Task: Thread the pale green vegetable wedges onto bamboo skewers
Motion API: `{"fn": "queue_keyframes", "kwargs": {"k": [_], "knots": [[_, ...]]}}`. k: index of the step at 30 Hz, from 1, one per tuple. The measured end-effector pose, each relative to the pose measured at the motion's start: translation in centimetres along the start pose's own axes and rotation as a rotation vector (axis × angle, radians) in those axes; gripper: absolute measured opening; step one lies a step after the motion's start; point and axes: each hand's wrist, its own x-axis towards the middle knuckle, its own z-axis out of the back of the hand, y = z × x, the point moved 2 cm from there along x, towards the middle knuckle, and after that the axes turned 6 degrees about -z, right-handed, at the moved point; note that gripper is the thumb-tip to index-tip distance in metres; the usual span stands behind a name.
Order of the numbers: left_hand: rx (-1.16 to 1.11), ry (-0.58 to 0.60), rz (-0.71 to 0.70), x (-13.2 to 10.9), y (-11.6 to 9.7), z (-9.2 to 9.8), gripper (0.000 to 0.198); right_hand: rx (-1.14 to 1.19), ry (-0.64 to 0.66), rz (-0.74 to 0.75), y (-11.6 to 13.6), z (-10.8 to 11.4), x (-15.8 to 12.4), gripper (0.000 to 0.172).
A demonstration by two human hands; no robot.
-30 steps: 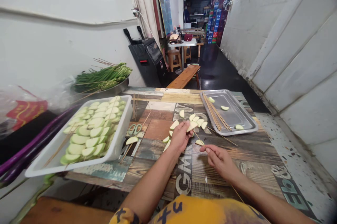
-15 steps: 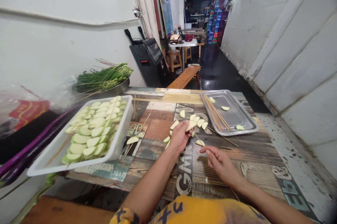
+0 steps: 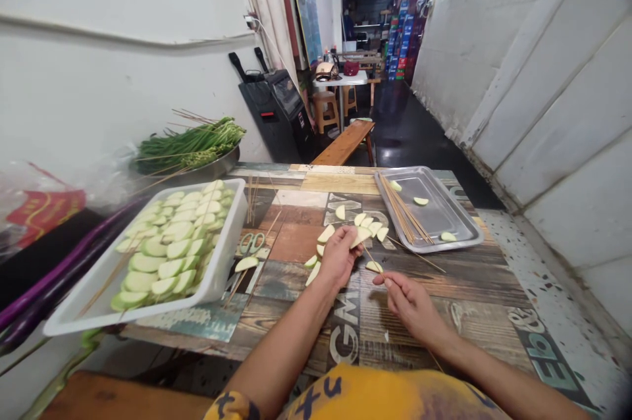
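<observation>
Pinched in my left hand [image 3: 340,254] is a pale half-moon vegetable slice [image 3: 360,236] with a thin green rim. My right hand [image 3: 407,298], lower and to the right, closes its fingers on a thin bamboo skewer [image 3: 370,254]. That skewer runs up toward the slice in my left hand; whether its tip has entered the slice I cannot tell. Another half-moon slice [image 3: 374,266] sits on the skewer just ahead of my right fingers. Several loose slices [image 3: 366,222] lie beyond my left hand, and a few more [image 3: 313,273] rest beside its wrist.
On the left a white plastic tub [image 3: 237,222] holds many skewered slices. Green scissors [image 3: 252,243] lie near it. At right, a metal tray [image 3: 457,226] carries bamboo skewers and a few slices. A bowl of green stalks [image 3: 197,143] and purple eggplants [image 3: 74,268] are farther left.
The view has shifted slightly, and the slice in my left hand is a little differently angled. Both hands keep their grips in nearly the same place.
</observation>
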Motion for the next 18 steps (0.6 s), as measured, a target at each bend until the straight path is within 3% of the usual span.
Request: {"fn": "queue_keyframes", "kwargs": {"k": [18], "knots": [[-0.057,0.009,0.103,-0.47,0.22,-0.27,0.029,0.022,-0.015,-0.014,-0.23,-0.12,0.21,0.042]]}}
